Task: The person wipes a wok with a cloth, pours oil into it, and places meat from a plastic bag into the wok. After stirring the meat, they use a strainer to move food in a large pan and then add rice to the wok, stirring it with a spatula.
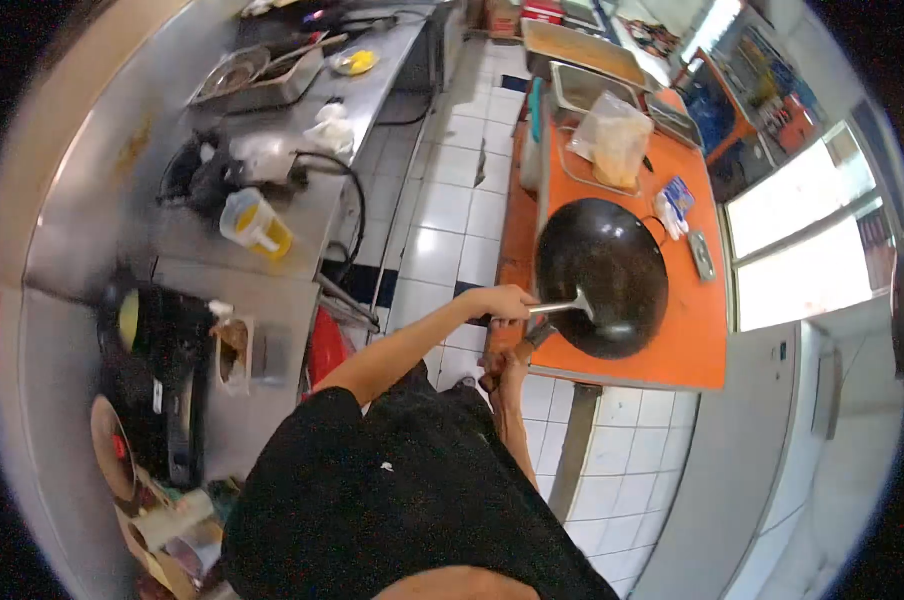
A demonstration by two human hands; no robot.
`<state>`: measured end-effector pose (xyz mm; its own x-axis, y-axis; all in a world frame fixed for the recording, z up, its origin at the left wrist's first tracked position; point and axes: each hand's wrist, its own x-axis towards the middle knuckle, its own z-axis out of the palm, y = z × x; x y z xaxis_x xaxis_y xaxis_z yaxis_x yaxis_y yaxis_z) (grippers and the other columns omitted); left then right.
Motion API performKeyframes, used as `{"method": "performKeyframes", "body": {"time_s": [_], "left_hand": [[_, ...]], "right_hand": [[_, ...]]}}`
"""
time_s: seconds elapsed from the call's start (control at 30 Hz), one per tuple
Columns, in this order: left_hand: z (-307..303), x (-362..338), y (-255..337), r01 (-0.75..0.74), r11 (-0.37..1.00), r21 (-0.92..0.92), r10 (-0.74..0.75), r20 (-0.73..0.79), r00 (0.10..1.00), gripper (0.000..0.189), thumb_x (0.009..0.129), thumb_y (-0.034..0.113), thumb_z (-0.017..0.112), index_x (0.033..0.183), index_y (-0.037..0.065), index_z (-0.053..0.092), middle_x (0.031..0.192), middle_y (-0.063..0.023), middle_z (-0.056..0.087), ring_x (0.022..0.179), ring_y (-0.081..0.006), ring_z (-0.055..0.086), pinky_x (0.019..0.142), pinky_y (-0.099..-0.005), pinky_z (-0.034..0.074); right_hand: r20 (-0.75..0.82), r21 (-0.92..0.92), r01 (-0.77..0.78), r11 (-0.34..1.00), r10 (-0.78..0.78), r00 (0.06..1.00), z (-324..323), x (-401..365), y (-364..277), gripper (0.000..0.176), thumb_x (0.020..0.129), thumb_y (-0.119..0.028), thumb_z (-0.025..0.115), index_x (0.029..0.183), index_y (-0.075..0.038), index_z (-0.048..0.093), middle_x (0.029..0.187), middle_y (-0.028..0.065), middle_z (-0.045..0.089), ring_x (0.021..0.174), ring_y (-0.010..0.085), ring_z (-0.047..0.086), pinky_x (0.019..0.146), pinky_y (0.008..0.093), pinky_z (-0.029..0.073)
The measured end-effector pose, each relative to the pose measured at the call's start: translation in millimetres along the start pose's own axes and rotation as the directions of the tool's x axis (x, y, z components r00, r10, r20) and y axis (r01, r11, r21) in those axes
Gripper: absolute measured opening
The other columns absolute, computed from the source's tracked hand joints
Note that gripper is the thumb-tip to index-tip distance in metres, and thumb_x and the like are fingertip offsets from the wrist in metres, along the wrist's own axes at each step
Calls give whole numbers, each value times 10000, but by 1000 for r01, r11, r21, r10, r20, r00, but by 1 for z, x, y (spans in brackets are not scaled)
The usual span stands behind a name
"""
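Gripped in my left hand (500, 303) is a metal spatula (557, 307), its wide head inside the black wok (612, 265). Below it, my right hand (512, 370) is wrapped round the wok's long handle (538, 336). The wok rests tilted toward me on the orange tabletop (697, 350). Its inner surface looks dark and shiny, with no food visible in it.
A plastic bag of food (617, 140), a blue-and-white packet (675, 200) and metal trays (584, 88) lie beyond the wok. Left across the tiled aisle is a steel counter (197, 262), bearing a jug of yellow liquid (256, 225) and a black stove (172, 370).
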<state>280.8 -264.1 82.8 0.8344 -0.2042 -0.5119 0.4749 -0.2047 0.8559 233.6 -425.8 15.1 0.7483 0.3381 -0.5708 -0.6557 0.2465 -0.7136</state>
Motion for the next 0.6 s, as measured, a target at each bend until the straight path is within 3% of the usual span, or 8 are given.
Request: {"method": "performKeyframes", "body": {"time_s": [0.13, 0.17, 0.2, 0.27, 0.43, 0.47, 0.53, 0.6], "left_hand": [[19, 64, -25, -92, 967, 237, 143, -207, 968, 199, 776, 159, 538, 929, 55, 611, 639, -100, 606, 545, -196, 593, 445, -378, 462], [25, 88, -30, -202, 834, 514, 270, -61, 961, 204, 740, 150, 560, 871, -3, 594, 692, -128, 639, 578, -239, 613, 488, -393, 482], [31, 87, -24, -181, 845, 503, 185, 42, 982, 298, 787, 234, 575, 922, -32, 567, 717, -142, 644, 571, -265, 614, 527, -413, 494], [20, 5, 12, -255, 954, 160, 280, -164, 946, 508, 843, 377, 548, 1127, -44, 516, 773, -175, 652, 700, -292, 641, 649, -412, 514], [-42, -104, -4, -498, 847, 185, 529, -396, 751, 450, 897, 332, 509, 1170, -24, 546, 874, -202, 650, 871, -288, 630, 770, -376, 486], [-63, -130, -5, -531, 840, 114, 527, -407, 746, 422, 921, 300, 502, 1219, 3, 534, 885, -208, 652, 931, -307, 619, 823, -380, 478], [-101, -182, -10, -587, 807, 69, 489, -635, 598, 302, 934, 256, 489, 1061, 18, 625, 803, -151, 656, 788, -237, 643, 713, -346, 503], [-126, -189, -42, -645, 760, -81, 317, -821, 475, 269, 938, 247, 491, 975, 23, 633, 740, -92, 639, 634, -133, 610, 592, -283, 489]], "right_hand": [[-29, -121, -90, 989, 87, 996, -18, 5, -2, 119, 847, -120, 558, 765, -85, 479, 569, -26, 407, 396, 77, 332, 352, 230, 286], [-14, -125, -89, 988, 88, 996, -16, 1, -8, 121, 848, -119, 557, 763, -85, 478, 568, -28, 404, 396, 75, 328, 351, 230, 284], [-7, -114, -109, 988, 109, 994, -12, -11, -16, 123, 850, -117, 556, 761, -86, 476, 567, -29, 402, 396, 74, 325, 351, 230, 281], [-3, -76, -143, 987, 143, 990, -2, -35, -33, 127, 852, -113, 554, 757, -88, 473, 565, -32, 397, 395, 70, 317, 349, 230, 275], [-15, -1, -143, 990, 143, 990, 48, -83, -62, 140, 859, -104, 549, 747, -92, 466, 561, -39, 385, 394, 61, 298, 345, 229, 262], [224, 174, -132, 976, 92, 970, 29, -70, -52, 120, 874, -82, 524, 769, -86, 467, 551, -46, 349, 400, 52, 290, 349, 225, 261], [-13, 83, -49, 995, 50, 999, 73, -93, -65, 111, 883, -72, 508, 785, -82, 458, 548, -48, 317, 401, 50, 292, 349, 221, 259], [-19, -20, -95, 995, 94, 995, 102, -112, -85, 80, 884, -71, 506, 832, -69, 446, 576, -45, 339, 399, 53, 301, 347, 214, 300]]}}
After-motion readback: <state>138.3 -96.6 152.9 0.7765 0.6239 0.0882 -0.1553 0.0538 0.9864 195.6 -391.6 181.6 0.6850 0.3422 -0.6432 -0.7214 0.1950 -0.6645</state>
